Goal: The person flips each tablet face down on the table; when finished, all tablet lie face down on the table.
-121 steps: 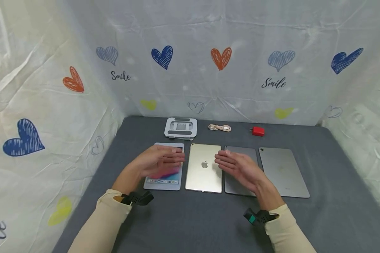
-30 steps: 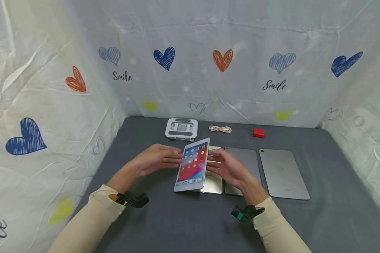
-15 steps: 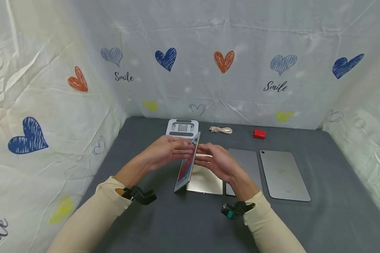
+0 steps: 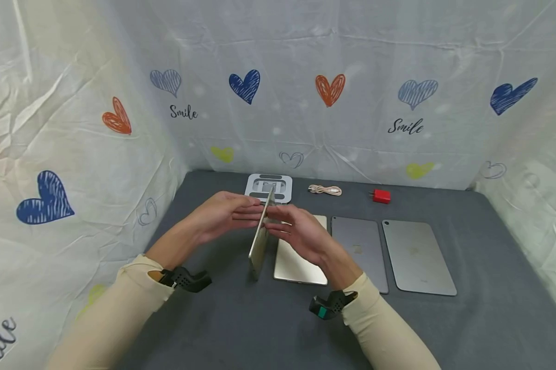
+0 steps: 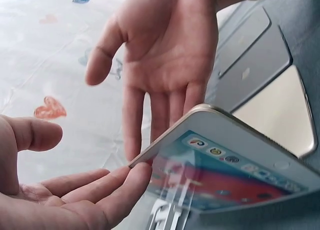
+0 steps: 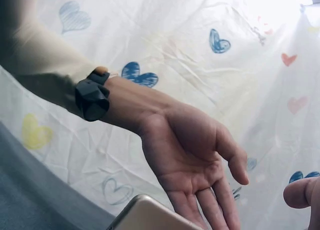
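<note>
In the head view, a tablet (image 4: 258,249) stands steeply on edge above the grey tabletop, between my two hands. Straight fingers of my left hand (image 4: 215,218) touch its left side, and those of my right hand (image 4: 301,231) press its other side. The left wrist view shows its lit screen with app icons, white bezel and home button. In the right wrist view only a corner of its pale gold back (image 6: 147,217) appears. To its right a gold tablet (image 4: 301,262) lies face down, partly covered by my right hand.
A dark grey tablet (image 4: 358,246) and a silver-grey tablet (image 4: 421,257) lie face down at the right. Behind are a folded white stand (image 4: 284,193), a coiled cable (image 4: 325,190) and a red charger plug (image 4: 382,196). A heart-printed curtain (image 4: 287,77) encloses the table.
Both hands have lifted the tablet from its flat place at the left. It has swung from screen facing up to nearly upright on edge, and has lately shifted left with the hands.
</note>
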Available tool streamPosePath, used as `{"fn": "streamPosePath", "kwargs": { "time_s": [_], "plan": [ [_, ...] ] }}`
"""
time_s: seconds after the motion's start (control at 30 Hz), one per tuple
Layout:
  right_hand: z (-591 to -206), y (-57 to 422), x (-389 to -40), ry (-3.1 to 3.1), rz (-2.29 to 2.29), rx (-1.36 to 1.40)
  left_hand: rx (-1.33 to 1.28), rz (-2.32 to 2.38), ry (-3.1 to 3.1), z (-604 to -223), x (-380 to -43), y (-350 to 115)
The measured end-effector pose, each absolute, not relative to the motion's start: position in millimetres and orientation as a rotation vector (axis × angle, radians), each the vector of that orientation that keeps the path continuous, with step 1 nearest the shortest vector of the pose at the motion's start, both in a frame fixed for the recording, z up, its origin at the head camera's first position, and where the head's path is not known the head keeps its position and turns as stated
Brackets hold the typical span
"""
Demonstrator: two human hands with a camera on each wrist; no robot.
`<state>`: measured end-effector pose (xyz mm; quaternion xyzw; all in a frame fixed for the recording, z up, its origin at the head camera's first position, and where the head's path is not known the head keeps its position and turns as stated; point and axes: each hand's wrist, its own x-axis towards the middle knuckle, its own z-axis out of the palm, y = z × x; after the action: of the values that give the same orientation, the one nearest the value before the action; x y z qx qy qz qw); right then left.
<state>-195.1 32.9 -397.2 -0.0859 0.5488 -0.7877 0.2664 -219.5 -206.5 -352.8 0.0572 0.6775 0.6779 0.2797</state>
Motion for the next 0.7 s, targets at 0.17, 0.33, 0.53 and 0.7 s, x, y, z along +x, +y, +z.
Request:
{"fn": "streamPosePath", "kwargs": {
  "time_s": [0.17, 0.33, 0.53, 0.7],
  "plan": [
    [-404.9, 30.2, -197.6, 1.439, -2.110, -0.213, 0.132, 1.781, 1.851, -355.2, -223.0, -222.6],
    [-419.0, 28.0, -201.5, 1.435, -2.063, -0.137, 0.120, 1.752, 1.896, -356.0, -223.5, -238.1],
    [-444.0, 26.2, -202.6, 1.439, -2.013, -0.025, 0.040, 1.708, 1.963, -359.4, -222.1, -255.6],
    [-458.0, 26.5, -199.3, 1.432, -1.988, 0.012, -0.043, 1.679, 1.962, -372.9, -223.9, -267.1]
  ]
}}
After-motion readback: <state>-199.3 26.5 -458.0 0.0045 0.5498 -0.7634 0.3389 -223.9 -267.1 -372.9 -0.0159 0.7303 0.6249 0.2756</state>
